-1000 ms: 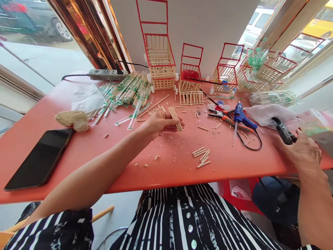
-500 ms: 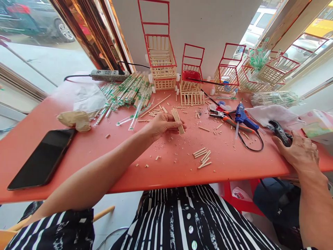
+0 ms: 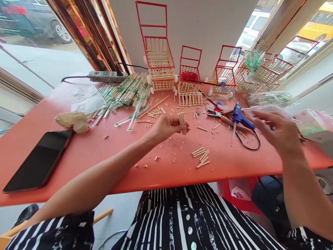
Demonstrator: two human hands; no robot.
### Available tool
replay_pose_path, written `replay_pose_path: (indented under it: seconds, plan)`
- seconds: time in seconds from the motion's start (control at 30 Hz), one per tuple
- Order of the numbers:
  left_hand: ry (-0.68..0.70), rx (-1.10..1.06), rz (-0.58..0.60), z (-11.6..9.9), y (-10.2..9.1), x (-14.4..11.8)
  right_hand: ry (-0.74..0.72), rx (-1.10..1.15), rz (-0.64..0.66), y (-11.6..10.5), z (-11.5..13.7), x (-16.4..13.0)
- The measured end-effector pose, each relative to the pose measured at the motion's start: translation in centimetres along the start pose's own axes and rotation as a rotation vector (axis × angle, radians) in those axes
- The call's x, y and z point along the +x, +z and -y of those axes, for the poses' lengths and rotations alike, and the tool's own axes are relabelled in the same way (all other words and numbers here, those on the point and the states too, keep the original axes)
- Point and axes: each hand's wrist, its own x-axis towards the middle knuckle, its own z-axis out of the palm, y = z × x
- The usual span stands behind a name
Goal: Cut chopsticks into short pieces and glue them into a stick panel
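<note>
My left hand [image 3: 166, 127] grips a small bundle of wooden sticks [image 3: 182, 122], held nearly upright with their lower ends close to the red table [image 3: 85, 149]. My right hand [image 3: 279, 133] hovers above the table's right side with fingers spread and nothing in it, just right of the blue glue gun [image 3: 240, 117]. A little pile of cut sticks [image 3: 202, 157] lies on the table between my two hands. Wood chips are scattered around it.
Several stick-built carts with red frames [image 3: 158, 59] stand along the back wall. Wrapped chopsticks [image 3: 127, 92] lie heaped at back left beside a power strip [image 3: 105, 75]. A black phone [image 3: 39, 159] rests at front left. Orange pliers [image 3: 223, 118], white cloth [image 3: 265, 110] and a box [image 3: 313, 126] occupy the right.
My right hand left the black tool at the table's right edge and rose toward the middle, fingers spread. My left hand tilted the stick bundle from slanted to nearly upright.
</note>
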Motion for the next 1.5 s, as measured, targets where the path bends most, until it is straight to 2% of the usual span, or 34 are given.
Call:
replay_pose_path:
  seconds: [0.1,0.17,0.27,0.33,0.4,0.53,0.67,0.87,0.97,1.1,1.33,1.5]
  plan:
    - [0.037,0.009,0.017,0.3,0.4,-0.2,-0.154,0.276,0.322,4.3,5.8,1.0]
    - [0.089,0.054,0.044,0.3,0.6,-0.4,-0.212,0.404,0.460,7.5,8.5,1.6]
    - [0.216,0.185,0.077,0.1,0.8,-0.7,-0.339,0.518,0.542,11.4,11.1,2.2]
    - [0.292,0.256,0.077,0.0,0.8,-0.7,-0.406,0.594,0.578,13.0,12.0,2.3]
    - [0.333,0.274,0.062,0.1,0.8,-0.5,-0.416,0.654,0.540,13.8,12.6,2.1]
    - [0.322,0.266,0.055,0.4,0.5,-0.1,-0.384,0.697,0.398,14.3,13.3,1.5]
    - [0.274,0.251,0.058,1.0,0.2,0.3,-0.360,0.707,0.373,14.5,13.4,1.3]
    - [0.245,0.188,-0.059,1.7,0.0,0.7,-0.304,0.776,0.289,14.9,13.3,1.4]
    - [0.190,0.168,-0.095,2.0,-0.4,1.0,-0.297,0.779,0.302,15.2,13.2,1.7]
    - [0.143,0.310,-0.107,2.2,-1.0,1.3,-0.350,0.691,0.317,15.7,12.8,2.4]
    - [0.193,0.499,-0.107,1.3,-1.6,0.9,-0.371,0.549,0.351,15.8,12.7,2.7]
    - [0.168,0.524,-0.156,1.1,-1.9,0.7,-0.383,0.532,0.327,14.8,12.8,2.7]
